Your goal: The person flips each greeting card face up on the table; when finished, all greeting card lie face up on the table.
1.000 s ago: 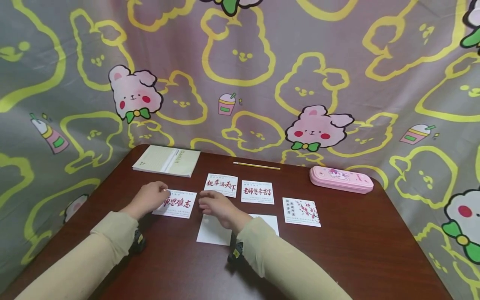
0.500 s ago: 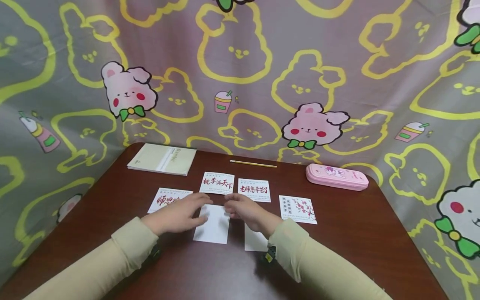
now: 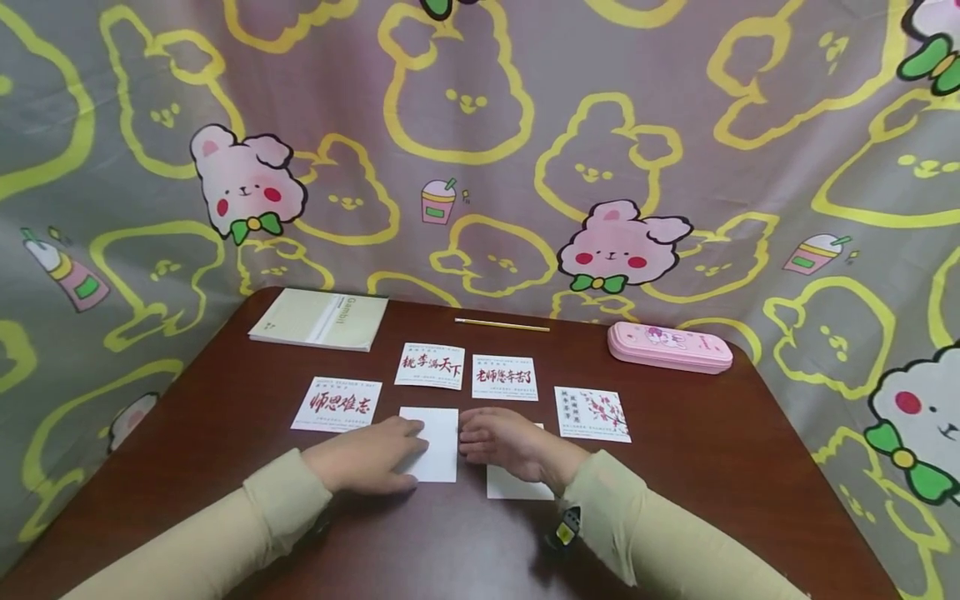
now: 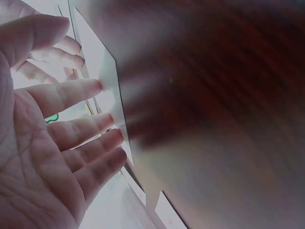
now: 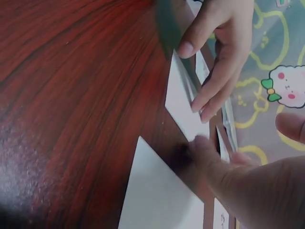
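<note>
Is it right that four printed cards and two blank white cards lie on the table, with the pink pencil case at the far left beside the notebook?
Not quite. The head view shows the pink pencil case at the far right of the table; the notebook lies alone at the far left. Four printed cards and two blank white cards is correct.

We see two blank white cards lying flat on the dark wood desk, side by side with a narrow gap between them. The left blank card [image 3: 432,442] stands taller than wide, its left edge under fingertips. The right blank card [image 3: 513,486] sits slightly nearer to us, mostly covered, with only its near part showing.
</note>
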`<state>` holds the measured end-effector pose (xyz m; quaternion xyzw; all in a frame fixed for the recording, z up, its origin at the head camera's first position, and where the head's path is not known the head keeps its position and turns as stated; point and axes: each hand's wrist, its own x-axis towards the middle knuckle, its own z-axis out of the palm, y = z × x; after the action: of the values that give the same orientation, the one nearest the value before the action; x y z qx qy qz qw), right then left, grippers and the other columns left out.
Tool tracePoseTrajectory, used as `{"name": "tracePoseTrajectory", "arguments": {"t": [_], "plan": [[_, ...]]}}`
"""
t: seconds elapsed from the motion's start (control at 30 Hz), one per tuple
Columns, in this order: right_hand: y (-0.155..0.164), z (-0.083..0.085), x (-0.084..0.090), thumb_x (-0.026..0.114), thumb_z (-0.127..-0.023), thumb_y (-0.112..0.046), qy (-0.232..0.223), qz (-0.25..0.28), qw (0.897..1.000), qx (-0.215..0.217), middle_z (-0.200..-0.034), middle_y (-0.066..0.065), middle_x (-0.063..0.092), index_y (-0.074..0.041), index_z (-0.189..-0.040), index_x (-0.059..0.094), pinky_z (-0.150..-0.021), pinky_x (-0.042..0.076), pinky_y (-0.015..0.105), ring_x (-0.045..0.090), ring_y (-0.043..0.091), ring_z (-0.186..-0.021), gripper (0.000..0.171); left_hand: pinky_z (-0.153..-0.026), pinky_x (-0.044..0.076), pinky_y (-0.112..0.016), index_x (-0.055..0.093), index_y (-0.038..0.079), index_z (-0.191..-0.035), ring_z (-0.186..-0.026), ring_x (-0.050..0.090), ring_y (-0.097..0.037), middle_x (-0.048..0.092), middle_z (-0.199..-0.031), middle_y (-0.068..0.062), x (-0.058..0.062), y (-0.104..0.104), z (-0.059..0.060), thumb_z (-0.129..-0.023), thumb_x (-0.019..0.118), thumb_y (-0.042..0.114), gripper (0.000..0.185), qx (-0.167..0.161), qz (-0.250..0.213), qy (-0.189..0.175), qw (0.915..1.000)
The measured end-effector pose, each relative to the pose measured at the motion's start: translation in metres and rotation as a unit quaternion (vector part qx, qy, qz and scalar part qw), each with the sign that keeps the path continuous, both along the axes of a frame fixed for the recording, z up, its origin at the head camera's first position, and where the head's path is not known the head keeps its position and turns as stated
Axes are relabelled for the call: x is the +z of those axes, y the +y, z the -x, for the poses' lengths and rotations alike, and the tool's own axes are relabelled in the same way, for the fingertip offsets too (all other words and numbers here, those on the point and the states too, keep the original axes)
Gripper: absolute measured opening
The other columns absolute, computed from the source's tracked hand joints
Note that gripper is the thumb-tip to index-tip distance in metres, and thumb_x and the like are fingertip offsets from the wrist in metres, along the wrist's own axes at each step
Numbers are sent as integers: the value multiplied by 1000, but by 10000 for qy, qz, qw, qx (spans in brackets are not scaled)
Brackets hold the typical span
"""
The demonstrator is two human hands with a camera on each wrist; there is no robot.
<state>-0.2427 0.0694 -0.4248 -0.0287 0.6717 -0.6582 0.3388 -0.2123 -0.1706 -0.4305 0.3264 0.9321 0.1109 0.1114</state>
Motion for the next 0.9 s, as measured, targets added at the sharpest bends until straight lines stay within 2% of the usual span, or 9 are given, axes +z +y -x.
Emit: {"name": "tracePoseTrajectory", "arguments": {"t": [0.2, 0.33, 0.5, 0.7, 0.8, 0.9], "plan": [[-2, 5, -6, 53, -102, -15, -45, -236, 9997, -41, -122, 25, 69, 12, -137, 52, -93, 55, 41, 69, 27, -105, 44, -109, 43, -51, 69, 0, -129, -133, 53, -40, 57, -142, -24, 0, 3, 2, -89, 76, 33, 53, 120, 178, 1, 9998], [-3, 5, -5, 51, -102, -16, -209, -227, 9993, -197, -121, 26, 69, 11, -137, 52, -95, 54, 41, 69, 28, -104, 44, -108, 45, -51, 70, 0, -127, -129, 55, -39, 59, -140, -23, 0, 5, 4, -89, 76, 33, 51, 102, 139, 2, 9999], [-3, 2, -4, 49, -103, -15, -475, 117, 9983, -316, -123, 31, 65, 12, -138, 48, -99, 53, 46, 67, 35, -111, 44, -106, 46, -52, 72, -3, -121, -123, 60, -40, 63, -132, -25, 4, 5, 6, -91, 75, 30, 44, 60, -105, -43, 9999], [-3, 4, -10, 45, -104, -12, -745, 884, 9922, -466, -133, 35, 57, 12, -137, 44, -103, 51, 47, 63, 42, -120, 41, -108, 44, -53, 71, -7, -121, -124, 59, -42, 63, -131, -26, 5, 4, 7, -93, 72, 30, 46, 244, -416, -228, 9986], [-4, 5, -14, 44, -105, -11, -810, 1126, 9886, -578, -137, 34, 55, 12, -137, 44, -104, 50, 45, 62, 41, -121, 40, -108, 44, -53, 71, -6, -122, -124, 59, -41, 64, -131, -25, 2, 2, 9, -94, 72, 36, 51, 366, -672, -280, 9967], [-5, 6, -17, 42, -105, -11, -755, 1188, 9879, -649, -137, 33, 55, 12, -139, 43, -104, 50, 43, 63, 38, -119, 41, -107, 45, -54, 69, -6, -126, -125, 59, -41, 63, -134, -24, -2, -1, 10, -89, 78, 42, 61, 362, -867, -376, 9949]]}}
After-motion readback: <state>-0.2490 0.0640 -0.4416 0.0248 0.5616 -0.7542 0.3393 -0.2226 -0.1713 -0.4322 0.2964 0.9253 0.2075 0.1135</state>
